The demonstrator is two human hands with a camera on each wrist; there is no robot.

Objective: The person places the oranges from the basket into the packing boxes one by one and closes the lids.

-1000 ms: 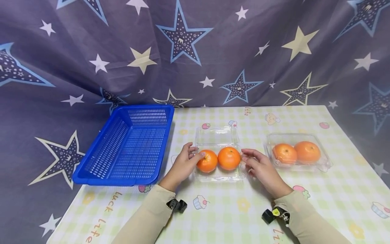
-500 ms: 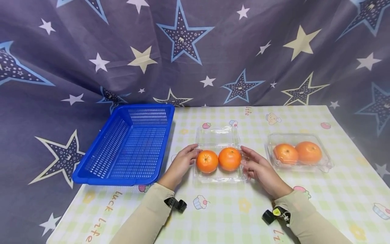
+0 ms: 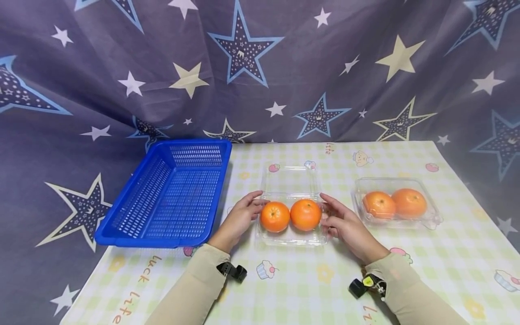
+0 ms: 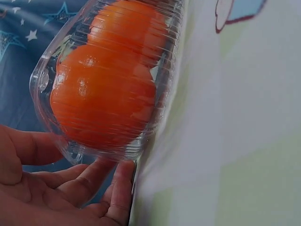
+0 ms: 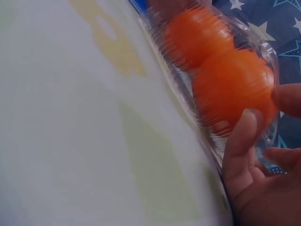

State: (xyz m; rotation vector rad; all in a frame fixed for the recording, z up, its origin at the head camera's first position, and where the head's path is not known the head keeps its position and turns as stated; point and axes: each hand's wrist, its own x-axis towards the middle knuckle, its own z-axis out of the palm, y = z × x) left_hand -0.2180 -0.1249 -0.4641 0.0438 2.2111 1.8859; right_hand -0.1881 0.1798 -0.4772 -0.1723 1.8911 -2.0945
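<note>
A clear plastic clamshell box (image 3: 290, 241) lies on the table with its lid (image 3: 290, 180) raised at the back. Two oranges sit side by side in it, a left orange (image 3: 275, 216) and a right orange (image 3: 306, 215). My left hand (image 3: 237, 221) holds the box's left end; in the left wrist view its fingers (image 4: 89, 181) reach to the underside and rim, their tips partly hidden. At the opposite end my right hand (image 3: 345, 225) holds the box, its bent thumb (image 5: 242, 136) against the wall beside the nearer orange.
A blue perforated plastic basket (image 3: 221, 194) stands at the left table edge. To the right, a closed clear box (image 3: 432, 216) contains two more oranges. A checked cloth (image 3: 292, 293) covers the table, and a star-patterned curtain (image 3: 292, 45) hangs behind.
My left hand has come off the left orange and moved to the box's end. My right fingers have closed in on the other end. The box has shifted slightly nearer.
</note>
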